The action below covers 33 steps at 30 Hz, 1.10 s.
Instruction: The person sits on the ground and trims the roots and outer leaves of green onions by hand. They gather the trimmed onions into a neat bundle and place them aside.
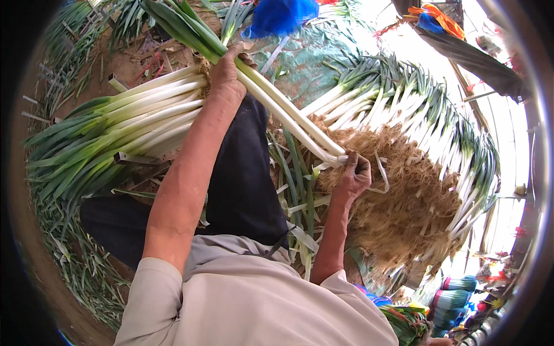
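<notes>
Two long leeks or large green onions (290,108) slant across the view, leaves at upper left and white root ends at lower right. My left hand (229,71) is closed around them where green meets white. At the root ends, my right hand (355,175) pinches the base, with a thin pale strip of skin hanging beside it. To the left, a row of similar stalks (151,110) rests on a metal frame (134,159), leaves pointing left. On the right lies a large pile of stalks (368,101), its brown roots (398,207) facing me.
Leaf scraps (86,268) litter the ground at lower left, with more strips (298,181) between my leg and the pile. A green sheet (298,56) covers ground ahead, near blue netting (281,17). Tied bundles (452,302) stand at lower right.
</notes>
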Tool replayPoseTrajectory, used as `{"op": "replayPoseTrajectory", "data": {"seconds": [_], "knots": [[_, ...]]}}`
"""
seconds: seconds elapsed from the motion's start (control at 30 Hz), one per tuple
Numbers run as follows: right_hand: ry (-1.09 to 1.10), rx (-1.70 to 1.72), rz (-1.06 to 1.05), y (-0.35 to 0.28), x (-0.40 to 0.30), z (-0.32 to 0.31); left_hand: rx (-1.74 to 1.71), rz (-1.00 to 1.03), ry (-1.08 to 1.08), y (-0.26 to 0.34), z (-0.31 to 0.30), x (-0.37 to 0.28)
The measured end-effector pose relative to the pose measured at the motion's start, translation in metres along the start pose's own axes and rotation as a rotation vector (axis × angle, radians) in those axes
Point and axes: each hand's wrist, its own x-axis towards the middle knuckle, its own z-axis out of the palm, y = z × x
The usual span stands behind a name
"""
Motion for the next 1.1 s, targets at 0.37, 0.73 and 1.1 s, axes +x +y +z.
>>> {"op": "replayPoseTrajectory", "data": {"seconds": [0.37,0.73,1.1], "knots": [[0.533,0.000,0.275,0.033,0.030,-0.061,-0.066,0.144,0.107,0.005,0.003,-0.009],[-0.450,-0.901,-0.664,-0.067,-0.022,0.040,-0.136,0.204,0.092,-0.010,0.020,-0.033],[-0.601,-0.535,-0.987,-0.136,0.000,0.180,-0.198,0.485,-0.185,0.152,0.030,-0.070]]}}
